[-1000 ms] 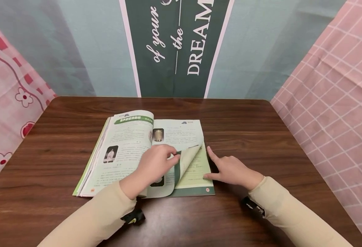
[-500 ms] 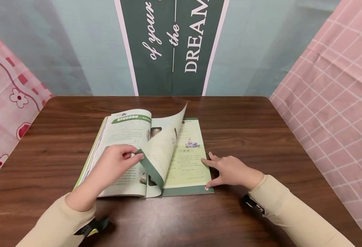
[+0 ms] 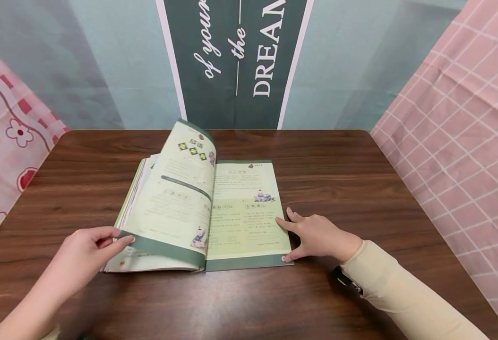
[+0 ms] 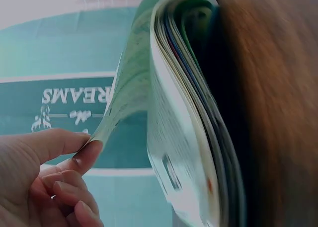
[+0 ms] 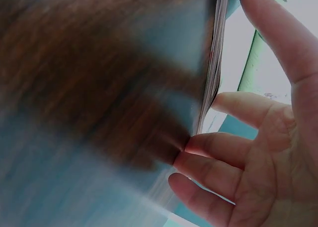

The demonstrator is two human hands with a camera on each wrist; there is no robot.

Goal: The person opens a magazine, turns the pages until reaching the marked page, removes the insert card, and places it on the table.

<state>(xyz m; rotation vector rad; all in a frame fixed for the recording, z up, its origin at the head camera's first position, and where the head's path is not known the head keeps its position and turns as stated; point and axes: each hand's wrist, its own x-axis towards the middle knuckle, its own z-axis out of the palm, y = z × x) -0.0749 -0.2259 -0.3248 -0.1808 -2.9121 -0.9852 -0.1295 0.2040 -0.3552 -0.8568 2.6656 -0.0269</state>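
Note:
An open book (image 3: 244, 226) lies on the brown wooden table, its right-hand page pale green with a dark green band along the bottom. My left hand (image 3: 89, 250) pinches the lower outer corner of a page (image 3: 176, 189) between thumb and index finger. In the left wrist view this page (image 4: 131, 83) curves up and away from the page stack (image 4: 184, 132) beneath it. My right hand (image 3: 319, 236) rests at the book's right edge with its fingers spread, thumb and index fingertip on the page. In the right wrist view, other fingertips touch the table beside the book's edge (image 5: 213, 63).
The wooden table (image 3: 338, 179) extends around the book on all sides. A blue-grey cloth with a dark green lettered panel (image 3: 236, 71) hangs behind it. Pink patterned cloths hang at the left (image 3: 11, 141) and the right (image 3: 453, 123).
My left hand has carried the page corner leftward, turning the page over onto the left side and uncovering the green right-hand page. My right hand has shifted slightly down the book's right edge.

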